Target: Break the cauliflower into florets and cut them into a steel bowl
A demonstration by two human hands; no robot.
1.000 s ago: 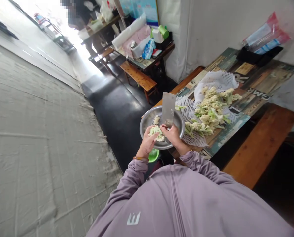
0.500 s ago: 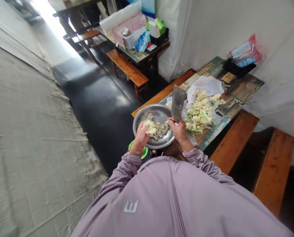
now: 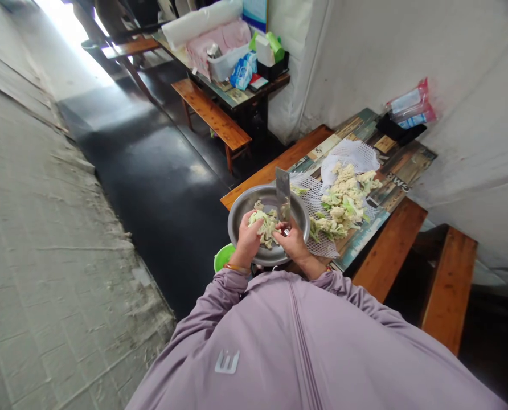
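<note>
My left hand (image 3: 248, 238) is closed around a piece of cauliflower (image 3: 260, 219) over a wide metal basin (image 3: 236, 219). In my right hand (image 3: 293, 242) is the handle of a cleaver (image 3: 283, 191), its broad blade pointing up and away from me. The right fingertips are close beside the cauliflower; whether they touch it I cannot tell. Cut cauliflower pieces lie in the basin, partly hidden by my hands. To the right, a heap of cauliflower florets (image 3: 345, 196) rests on white netting (image 3: 318, 196) spread over the table.
The patterned wooden table (image 3: 367, 239) has a bench (image 3: 393, 250) on its near right side. A green container (image 3: 223, 256) sits below the basin's left edge. A black holder (image 3: 399, 130) with packets stands at the table's far end. Another table with a white tub (image 3: 230, 64) is farther back.
My right hand has brought the cleaver leftward, from the basin's right edge to over the basin, close to the left hand. The view has shifted slightly.
</note>
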